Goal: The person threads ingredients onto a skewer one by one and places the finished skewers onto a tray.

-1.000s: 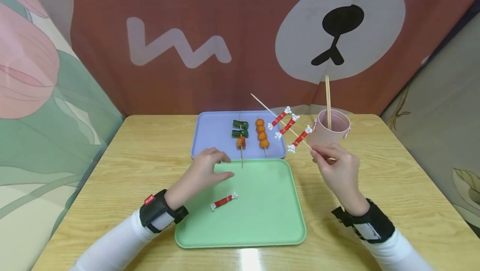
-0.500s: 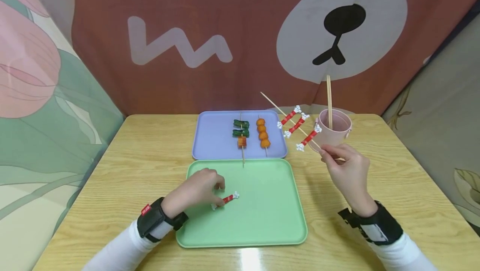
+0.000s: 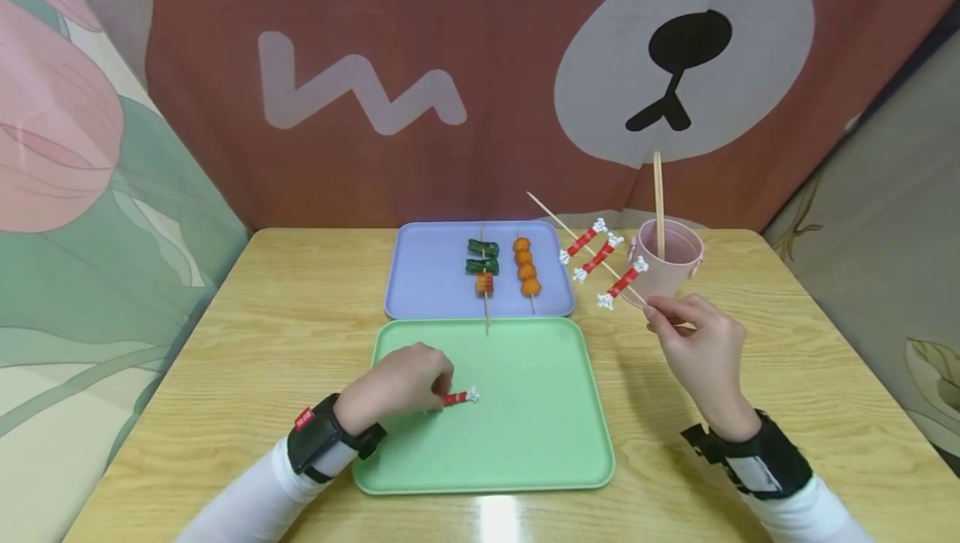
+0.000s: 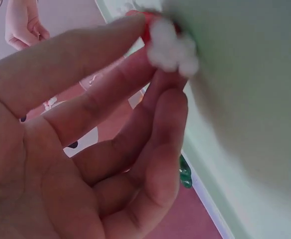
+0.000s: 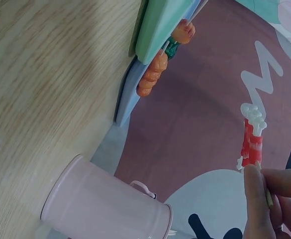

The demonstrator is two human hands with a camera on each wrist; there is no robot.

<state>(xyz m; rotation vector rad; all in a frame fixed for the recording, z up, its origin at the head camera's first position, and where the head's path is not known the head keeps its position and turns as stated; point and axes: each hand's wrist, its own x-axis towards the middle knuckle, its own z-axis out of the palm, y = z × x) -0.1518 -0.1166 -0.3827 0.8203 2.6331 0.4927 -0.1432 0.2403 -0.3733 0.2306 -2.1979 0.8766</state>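
Note:
My left hand is low over the green tray, pinching a red toy piece with white bone-like ends between thumb and fingertips. In the left wrist view its white knobbed end shows close over the tray surface. Raised at the right, my right hand grips the bottom of a wooden skewer that slants up to the left. Threaded on that skewer are three red pieces of the same kind, spaced apart; two overlap in the right wrist view.
Behind the green tray lies a purple tray. It holds a skewer with green pieces and an orange-brown piece, and another with orange balls. A pink bucket with wooden sticks stands at the back right, behind my right hand.
My left hand came down from the tray's far side and took hold of the red piece, turning it slightly. My right hand moved a little right and down with the loaded skewer.

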